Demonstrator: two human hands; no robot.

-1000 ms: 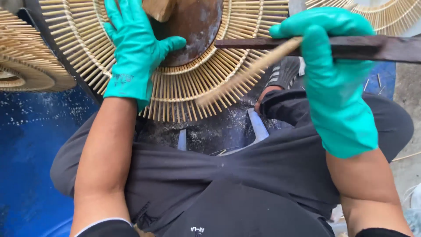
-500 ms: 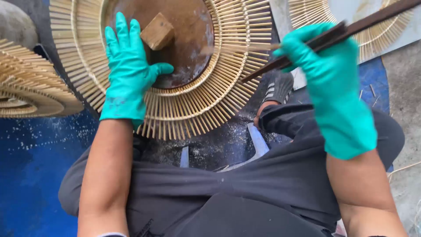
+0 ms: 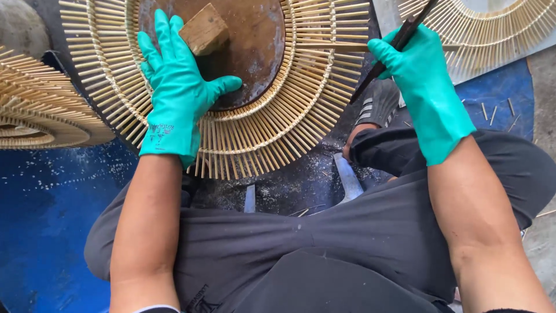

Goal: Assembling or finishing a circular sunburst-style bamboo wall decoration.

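No package, sign or screen was in view; the only marking was a small dark printed label on the cuff of the teal glove on the left hand, too blurred to make out.

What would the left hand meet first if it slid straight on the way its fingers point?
Probably the wooden block. The left hand lies flat on the round brown plate, fingers pointing up the picture, and the block sits just beyond the fingertips, perhaps already touching.

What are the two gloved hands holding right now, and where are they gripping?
The right hand grips a dark stick partway along its length. The left hand holds nothing; it lies flat on the brown disc.
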